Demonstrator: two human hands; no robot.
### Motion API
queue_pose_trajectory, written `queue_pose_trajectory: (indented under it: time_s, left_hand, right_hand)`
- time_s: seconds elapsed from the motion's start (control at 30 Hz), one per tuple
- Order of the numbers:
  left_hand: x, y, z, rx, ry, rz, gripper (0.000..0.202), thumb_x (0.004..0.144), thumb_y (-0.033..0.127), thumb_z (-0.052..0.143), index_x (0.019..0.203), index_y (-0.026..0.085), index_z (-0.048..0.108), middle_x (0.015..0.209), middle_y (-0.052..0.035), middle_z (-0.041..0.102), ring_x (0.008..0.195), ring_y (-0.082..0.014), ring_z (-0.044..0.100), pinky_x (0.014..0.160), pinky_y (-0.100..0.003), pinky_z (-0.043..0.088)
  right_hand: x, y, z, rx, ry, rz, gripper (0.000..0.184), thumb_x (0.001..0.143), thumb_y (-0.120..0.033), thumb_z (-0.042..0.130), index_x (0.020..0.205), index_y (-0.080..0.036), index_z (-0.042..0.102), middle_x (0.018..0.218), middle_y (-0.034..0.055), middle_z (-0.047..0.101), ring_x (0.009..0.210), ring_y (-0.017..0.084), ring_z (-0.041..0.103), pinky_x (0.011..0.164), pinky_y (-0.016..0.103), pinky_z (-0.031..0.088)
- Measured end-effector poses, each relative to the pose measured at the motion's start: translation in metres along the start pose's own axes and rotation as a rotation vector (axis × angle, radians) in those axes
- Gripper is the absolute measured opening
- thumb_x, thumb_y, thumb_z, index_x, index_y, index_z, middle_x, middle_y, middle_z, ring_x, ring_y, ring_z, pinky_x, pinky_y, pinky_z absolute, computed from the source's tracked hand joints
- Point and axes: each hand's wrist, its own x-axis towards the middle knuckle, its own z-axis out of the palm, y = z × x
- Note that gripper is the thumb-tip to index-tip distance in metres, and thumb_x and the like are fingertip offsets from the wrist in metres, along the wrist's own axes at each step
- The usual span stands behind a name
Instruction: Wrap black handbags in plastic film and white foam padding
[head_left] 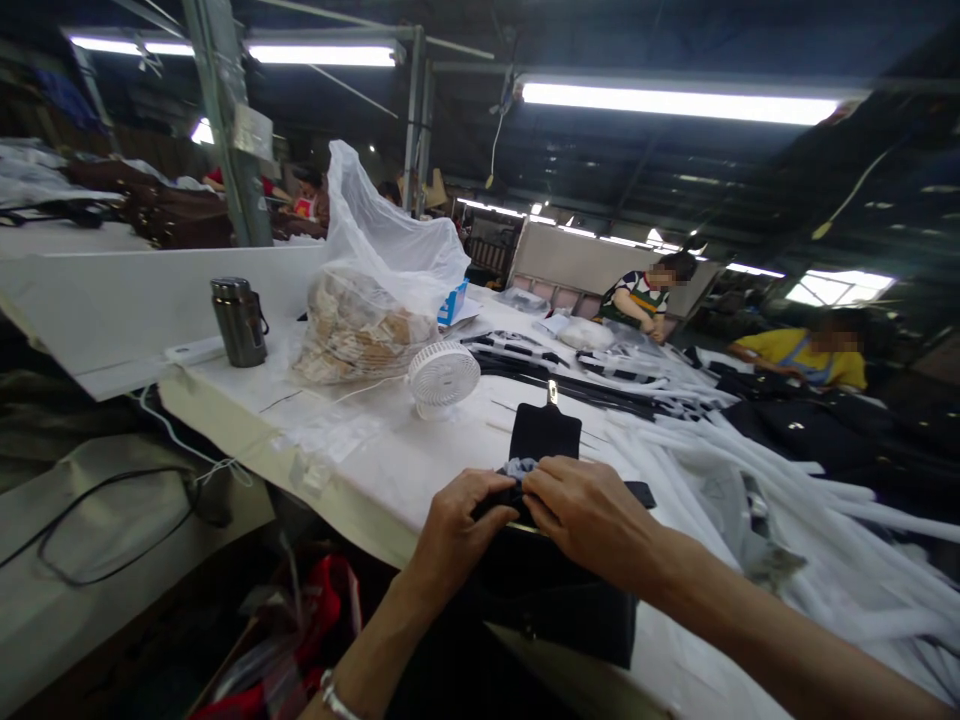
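A black bag point(551, 590) lies on the white table point(405, 460) in front of me, its flap point(545, 432) standing open away from me with a small metal clasp at the tip. My left hand point(459, 530) and my right hand point(589, 510) meet at the bag's mouth, fingers curled. Between them they pinch a wad of grey-white stuffing paper point(520, 466) at the opening. A bracelet sits on my left wrist.
A small white fan point(442, 377), a clear plastic sack of tags point(360, 320) and a metal flask point(238, 320) stand to the left. Black straps point(585, 385) and white wrapped rolls point(810, 490) cover the right. Two people work at the far side. Cables hang off the left edge.
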Motion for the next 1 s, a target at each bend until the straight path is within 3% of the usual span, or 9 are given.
queue_pose_trajectory:
  time_s: [0.13, 0.23, 0.37, 0.5, 0.6, 0.83, 0.93, 1.0]
  left_hand:
    - [-0.001, -0.005, 0.005, 0.005, -0.016, 0.126, 0.031, 0.081, 0.009, 0.07, 0.109, 0.021, 0.068, 0.103, -0.0035, 0.073, 0.1, -0.0171, 0.066, 0.092, -0.027, 0.052]
    - [-0.001, -0.005, 0.005, -0.026, -0.036, 0.126, 0.03, 0.081, 0.01, 0.07, 0.109, 0.021, 0.068, 0.104, -0.003, 0.073, 0.099, -0.0161, 0.066, 0.091, -0.026, 0.051]
    - [-0.002, 0.0, 0.003, -0.06, -0.04, -0.057, 0.027, 0.081, 0.011, 0.07, 0.105, 0.022, 0.067, 0.102, 0.0, 0.072, 0.097, -0.0146, 0.066, 0.089, -0.024, 0.051]
    - [-0.004, 0.006, 0.002, -0.109, -0.053, -0.253, 0.029, 0.077, 0.013, 0.073, 0.103, 0.024, 0.064, 0.098, 0.0038, 0.071, 0.095, -0.0135, 0.066, 0.087, -0.023, 0.051]
    - [-0.007, 0.007, 0.003, -0.114, -0.061, -0.248, 0.031, 0.076, 0.011, 0.072, 0.103, 0.024, 0.063, 0.099, 0.0042, 0.069, 0.095, -0.0131, 0.065, 0.087, -0.023, 0.05]
    - [-0.008, 0.006, 0.003, -0.131, -0.07, -0.259, 0.036, 0.076, 0.009, 0.069, 0.107, 0.026, 0.062, 0.103, 0.0028, 0.069, 0.098, -0.0148, 0.064, 0.09, -0.026, 0.049]
    - [-0.006, 0.013, -0.004, -0.145, -0.085, -0.283, 0.028, 0.081, 0.016, 0.067, 0.107, 0.025, 0.063, 0.106, 0.0006, 0.069, 0.102, -0.017, 0.064, 0.094, -0.029, 0.048]
    - [-0.005, 0.017, -0.012, -0.214, -0.119, -0.32, 0.026, 0.086, 0.019, 0.063, 0.111, 0.025, 0.061, 0.11, -0.0009, 0.069, 0.106, -0.018, 0.064, 0.096, -0.03, 0.047]
  right_hand:
    - [-0.001, 0.0, 0.006, -0.02, -0.042, -0.053, 0.017, 0.093, -0.016, 0.051, 0.081, -0.016, 0.062, 0.077, 0.0046, 0.062, 0.064, 0.017, 0.053, 0.057, 0.029, 0.031]
    - [0.001, -0.001, 0.013, 0.116, -0.046, 0.013, 0.014, 0.091, -0.016, 0.054, 0.081, -0.016, 0.064, 0.076, 0.0035, 0.063, 0.066, 0.016, 0.056, 0.061, 0.027, 0.036]
    - [0.005, 0.001, 0.01, 0.342, -0.064, 0.113, 0.012, 0.091, -0.018, 0.056, 0.09, -0.018, 0.068, 0.085, 0.0031, 0.067, 0.077, 0.016, 0.062, 0.07, 0.025, 0.041]
    - [0.009, 0.013, -0.01, 0.458, -0.142, 0.193, 0.01, 0.09, -0.024, 0.059, 0.091, -0.022, 0.069, 0.086, -0.0006, 0.07, 0.079, 0.015, 0.063, 0.071, 0.025, 0.042]
    - [0.011, 0.016, -0.016, 0.476, -0.136, 0.259, 0.011, 0.088, -0.022, 0.06, 0.079, -0.02, 0.065, 0.073, -0.0023, 0.066, 0.068, 0.013, 0.059, 0.062, 0.024, 0.038]
    - [0.016, 0.002, 0.009, 0.555, -0.057, 0.16, 0.012, 0.092, -0.017, 0.057, 0.079, -0.018, 0.059, 0.075, -0.0008, 0.063, 0.068, 0.012, 0.057, 0.063, 0.023, 0.038]
    - [0.021, 0.001, 0.001, 0.462, -0.129, 0.123, 0.01, 0.089, -0.027, 0.064, 0.086, -0.018, 0.06, 0.086, 0.0019, 0.064, 0.078, 0.016, 0.059, 0.068, 0.025, 0.04]
    - [0.023, 0.0, -0.006, 0.362, -0.208, 0.089, 0.022, 0.082, -0.034, 0.072, 0.095, -0.019, 0.062, 0.096, 0.0044, 0.065, 0.087, 0.021, 0.06, 0.074, 0.029, 0.041]
